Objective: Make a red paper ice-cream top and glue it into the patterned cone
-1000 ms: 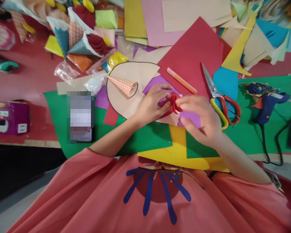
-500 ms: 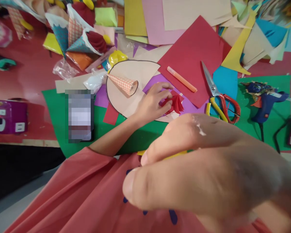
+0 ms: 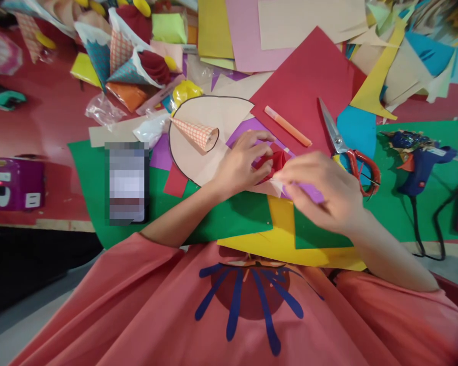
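My left hand (image 3: 248, 157) has its fingers curled on a folded red paper piece (image 3: 279, 161), over a purple sheet (image 3: 248, 127). From the right, my right hand (image 3: 320, 188) comes close to the red piece with thumb and forefinger near each other; whether anything is between them is too small to tell. A small checkered paper cone (image 3: 199, 134) lies on a beige, dark-edged paper shape (image 3: 191, 165) left of my hands. Behind them an orange marker (image 3: 288, 126) rests on a red sheet (image 3: 313, 76).
Red-handled scissors (image 3: 347, 150) lie right of my hands, with a blue glue gun (image 3: 416, 168) and its cord farther right. A phone (image 3: 127, 183) lies at left. Decorated cones (image 3: 124, 48) and paper scraps (image 3: 400, 66) are at the back.
My right hand has moved from close before the camera down and forward to the red paper piece. My left hand stays on that piece.
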`<state>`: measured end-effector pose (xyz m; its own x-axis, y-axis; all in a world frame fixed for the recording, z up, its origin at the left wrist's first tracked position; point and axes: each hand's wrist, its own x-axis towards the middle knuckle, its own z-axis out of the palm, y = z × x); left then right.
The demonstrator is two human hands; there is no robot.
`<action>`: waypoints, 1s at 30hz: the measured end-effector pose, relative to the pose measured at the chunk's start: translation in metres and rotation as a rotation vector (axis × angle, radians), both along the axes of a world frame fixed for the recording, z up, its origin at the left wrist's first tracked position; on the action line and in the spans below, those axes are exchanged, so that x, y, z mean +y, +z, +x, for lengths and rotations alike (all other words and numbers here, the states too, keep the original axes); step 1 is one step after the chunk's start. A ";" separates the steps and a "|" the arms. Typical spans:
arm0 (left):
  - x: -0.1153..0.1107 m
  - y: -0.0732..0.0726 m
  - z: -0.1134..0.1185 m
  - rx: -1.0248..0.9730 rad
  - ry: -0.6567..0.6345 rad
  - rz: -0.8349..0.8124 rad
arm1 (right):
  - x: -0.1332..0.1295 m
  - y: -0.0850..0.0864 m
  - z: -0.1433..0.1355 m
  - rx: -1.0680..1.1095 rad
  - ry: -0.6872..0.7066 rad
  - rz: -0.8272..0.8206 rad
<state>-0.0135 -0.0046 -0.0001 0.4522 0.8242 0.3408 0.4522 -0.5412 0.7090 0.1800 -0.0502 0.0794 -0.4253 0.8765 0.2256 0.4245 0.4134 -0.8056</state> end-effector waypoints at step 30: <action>-0.020 0.032 -0.007 0.440 -0.075 0.160 | 0.029 -0.072 0.020 0.149 -0.066 -0.151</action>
<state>-0.0201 -0.0251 0.0322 0.6381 0.7367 0.2237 0.6467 -0.6706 0.3634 0.2002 -0.0215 0.0074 -0.3379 0.9299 0.1454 0.3185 0.2583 -0.9120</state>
